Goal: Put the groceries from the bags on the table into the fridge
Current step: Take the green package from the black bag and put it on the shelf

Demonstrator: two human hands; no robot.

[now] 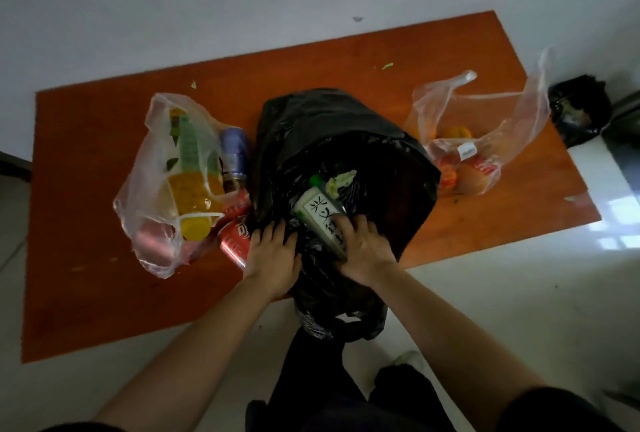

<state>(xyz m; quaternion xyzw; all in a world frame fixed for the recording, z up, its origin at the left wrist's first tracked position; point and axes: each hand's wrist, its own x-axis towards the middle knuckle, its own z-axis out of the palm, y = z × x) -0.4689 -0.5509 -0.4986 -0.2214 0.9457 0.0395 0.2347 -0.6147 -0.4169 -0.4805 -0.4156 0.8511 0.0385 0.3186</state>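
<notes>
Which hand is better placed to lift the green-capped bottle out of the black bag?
Right. The right hand grips the green-capped bottle inside the black bag, while the left hand is beside it, holding the bag's near edge.

Head view, steeply down over the table [86,172]
One wide camera, close above the table's near edge, facing its far edge.

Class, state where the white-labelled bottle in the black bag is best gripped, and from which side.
Grip the bottle round its lower body, coming from the near side through the open mouth of the bag. It lies with its cap pointing away and its base nearest the opening, where the right hand wraps it; the left hand holds the bag.
</notes>
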